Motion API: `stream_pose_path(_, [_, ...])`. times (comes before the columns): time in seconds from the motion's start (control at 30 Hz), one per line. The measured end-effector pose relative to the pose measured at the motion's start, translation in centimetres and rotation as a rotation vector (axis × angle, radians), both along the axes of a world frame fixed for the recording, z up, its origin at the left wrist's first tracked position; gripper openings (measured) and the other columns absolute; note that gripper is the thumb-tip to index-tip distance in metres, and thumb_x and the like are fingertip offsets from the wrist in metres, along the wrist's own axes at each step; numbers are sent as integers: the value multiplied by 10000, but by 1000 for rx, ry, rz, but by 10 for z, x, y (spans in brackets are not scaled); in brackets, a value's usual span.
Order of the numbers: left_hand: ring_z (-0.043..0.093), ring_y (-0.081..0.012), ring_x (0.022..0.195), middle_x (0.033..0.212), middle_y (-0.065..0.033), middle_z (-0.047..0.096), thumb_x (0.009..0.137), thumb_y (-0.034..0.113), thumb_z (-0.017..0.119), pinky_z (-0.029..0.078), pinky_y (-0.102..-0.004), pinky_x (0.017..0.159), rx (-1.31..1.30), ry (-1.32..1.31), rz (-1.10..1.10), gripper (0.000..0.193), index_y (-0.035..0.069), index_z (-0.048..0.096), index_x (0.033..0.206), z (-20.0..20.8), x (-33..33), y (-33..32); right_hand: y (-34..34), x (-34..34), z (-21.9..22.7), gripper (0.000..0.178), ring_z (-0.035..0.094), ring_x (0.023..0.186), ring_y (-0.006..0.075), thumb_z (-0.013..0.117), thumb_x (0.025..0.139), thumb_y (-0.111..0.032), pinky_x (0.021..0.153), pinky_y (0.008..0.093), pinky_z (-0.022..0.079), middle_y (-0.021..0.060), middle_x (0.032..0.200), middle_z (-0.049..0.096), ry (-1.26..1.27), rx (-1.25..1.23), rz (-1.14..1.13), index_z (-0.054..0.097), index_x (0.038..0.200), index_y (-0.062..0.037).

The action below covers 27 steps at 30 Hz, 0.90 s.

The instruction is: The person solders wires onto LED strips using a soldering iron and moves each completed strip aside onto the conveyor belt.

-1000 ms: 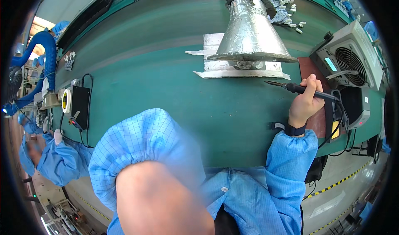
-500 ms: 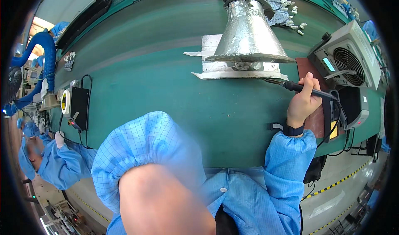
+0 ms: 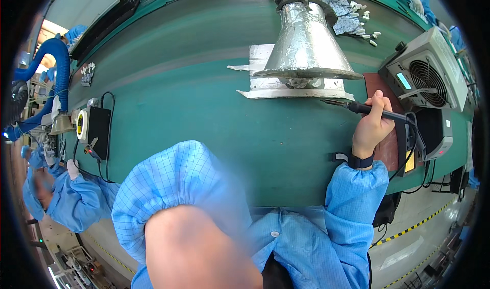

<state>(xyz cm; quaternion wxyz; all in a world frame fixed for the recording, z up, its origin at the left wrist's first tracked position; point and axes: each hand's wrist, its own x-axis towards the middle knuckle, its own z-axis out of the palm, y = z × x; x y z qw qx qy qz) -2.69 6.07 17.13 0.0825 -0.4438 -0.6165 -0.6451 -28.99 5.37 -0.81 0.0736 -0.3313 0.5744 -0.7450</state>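
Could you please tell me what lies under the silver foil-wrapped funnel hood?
Under the silver foil-wrapped funnel hood lies a flat foil-covered plate on the green mat; the hood covers its middle.

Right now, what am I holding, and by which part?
Your right hand grips a soldering iron by its black handle. Your left hand is out of sight, raised close to the camera.

Right hand on soldering iron, left arm up at the lens.
My right hand [image 3: 371, 128] grips the soldering iron [image 3: 365, 108], tip aimed left, just below the foil fume hood [image 3: 306, 39] on the green bench [image 3: 189, 90]. Left hand out of frame; its blue sleeve [image 3: 178, 197] is blurred up close. Grey fan unit [image 3: 426, 74] sits right.
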Motion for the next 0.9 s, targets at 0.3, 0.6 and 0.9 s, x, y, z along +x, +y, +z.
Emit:
stream_pose_path(0.3, [560, -266, 544, 548, -88, 496, 765, 185, 587, 476, -359, 561, -5, 18, -49, 228, 59, 507, 593, -3, -8, -7, 5, -7, -3, 312, 394, 595, 36, 567, 921, -156, 542, 189, 291, -25, 645, 476, 18, 26, -31, 502, 640, -35])
stream_pose_path(0.6, [558, -255, 536, 540, -70, 496, 739, 177, 581, 465, -349, 534, -47, 36, 26, 203, 81, 505, 576, 1, -3, -4, 1, 1, 5, 309, 397, 602, 41, 562, 924, -155, 549, 193, 291, -21, 642, 475, -4, 38, -2, 503, 647, -31])
stream_pose_path(0.9, [567, -218, 574, 563, -59, 532, 724, 167, 602, 437, -321, 549, -129, -62, -7, 192, 79, 537, 566, 3, -7, -14, 3, 0, 4, 317, 388, 594, 36, 565, 923, -154, 538, 189, 282, -22, 643, 471, 20, 31, -27, 498, 639, -31])
